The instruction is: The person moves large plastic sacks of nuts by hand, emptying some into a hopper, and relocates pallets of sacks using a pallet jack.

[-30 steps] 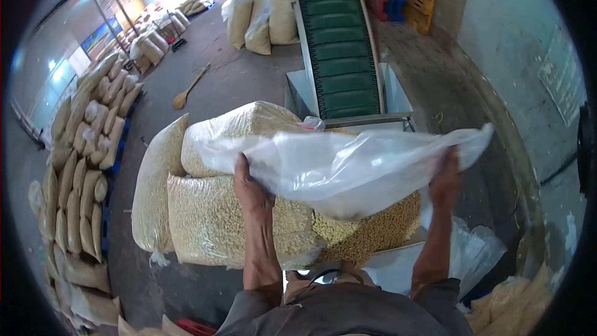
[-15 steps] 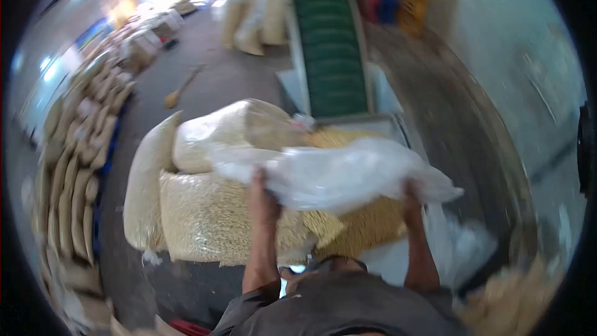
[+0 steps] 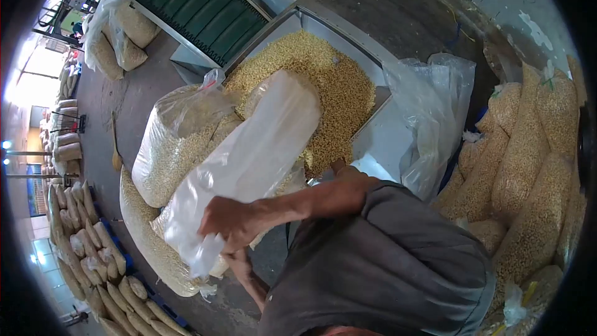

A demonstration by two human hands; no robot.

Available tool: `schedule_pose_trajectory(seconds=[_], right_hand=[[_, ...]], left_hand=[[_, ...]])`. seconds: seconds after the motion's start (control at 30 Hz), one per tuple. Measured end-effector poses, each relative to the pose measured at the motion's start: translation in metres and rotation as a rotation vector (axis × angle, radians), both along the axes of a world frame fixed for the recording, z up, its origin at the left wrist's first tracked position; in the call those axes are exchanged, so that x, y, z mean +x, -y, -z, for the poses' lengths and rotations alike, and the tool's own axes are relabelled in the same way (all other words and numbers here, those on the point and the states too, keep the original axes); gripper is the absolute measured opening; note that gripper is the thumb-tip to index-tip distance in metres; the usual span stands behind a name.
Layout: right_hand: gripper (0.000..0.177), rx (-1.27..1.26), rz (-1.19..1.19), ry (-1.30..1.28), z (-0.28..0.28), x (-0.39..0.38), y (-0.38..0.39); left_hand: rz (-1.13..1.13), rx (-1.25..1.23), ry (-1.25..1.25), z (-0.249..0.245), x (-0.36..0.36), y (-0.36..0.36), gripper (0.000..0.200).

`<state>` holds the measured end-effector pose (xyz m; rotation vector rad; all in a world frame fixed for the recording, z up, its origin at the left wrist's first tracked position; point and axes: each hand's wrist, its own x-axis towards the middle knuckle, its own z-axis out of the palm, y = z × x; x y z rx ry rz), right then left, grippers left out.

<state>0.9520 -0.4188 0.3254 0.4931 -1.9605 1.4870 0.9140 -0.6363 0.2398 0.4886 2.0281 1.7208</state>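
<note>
A translucent white plastic bag stretches diagonally from the heap of pale yellow kernels to my hands. My right hand, its arm crossing in front of my body, is closed on the bag's near end. Just below it, my left hand is closed at the same end, its fingers partly hidden behind the right hand. The kernels lie in a metal hopper at the foot of a green conveyor belt. Under and beside the bag are full clear sacks of kernels.
A crumpled clear plastic bag hangs over the hopper's right edge. Filled sacks are piled on the right, and more stacked sacks stand at lower left. A long-handled tool lies on the floor.
My view has turned, so the conveyor now slants to the upper left. The plastic bag, earlier spread between my separated hands, is drawn out lengthwise, with both hands together at one end.
</note>
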Motion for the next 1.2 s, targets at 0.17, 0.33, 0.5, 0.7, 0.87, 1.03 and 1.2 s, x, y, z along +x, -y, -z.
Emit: schedule_pose_trajectory(seconds=[0.17, 0.33, 0.5, 0.7, 0.87, 1.03, 1.2], right_hand=[[0.028, -0.551, 0.123, -0.316, -0.004, -0.001, 0.093], [0.027, -0.120, 0.251, -0.301, 0.009, -0.001, 0.107], [0.039, 0.280, 0.071, 0.153, -0.021, 0.031, 0.059], [0.058, 0.289, 0.322, 0.059, 0.003, 0.074, -0.007], [0.045, 0.406, 0.577, 0.160, 0.085, 0.138, -0.079], [0.042, 0.412, 0.481, 0.836, 0.138, 0.232, -0.177], [0.039, 0.332, 0.461, 1.000, 0.209, 0.323, -0.283]], left_hand=[[0.396, -0.577, -0.040, 0.016, 0.025, 0.022, 0.043], [0.420, -0.495, -0.005, 0.026, 0.021, 0.033, 0.043], [0.250, -0.269, -0.014, 0.032, 0.007, 0.014, 0.043], [-0.088, -0.028, -0.053, 0.009, -0.004, -0.059, 0.043], [-0.306, -0.284, -0.115, -0.050, 0.027, -0.125, 0.057], [-0.392, -0.335, -0.214, -0.059, 0.048, -0.190, 0.064], [-0.394, -0.274, -0.203, -0.070, 0.074, -0.302, 0.066]])
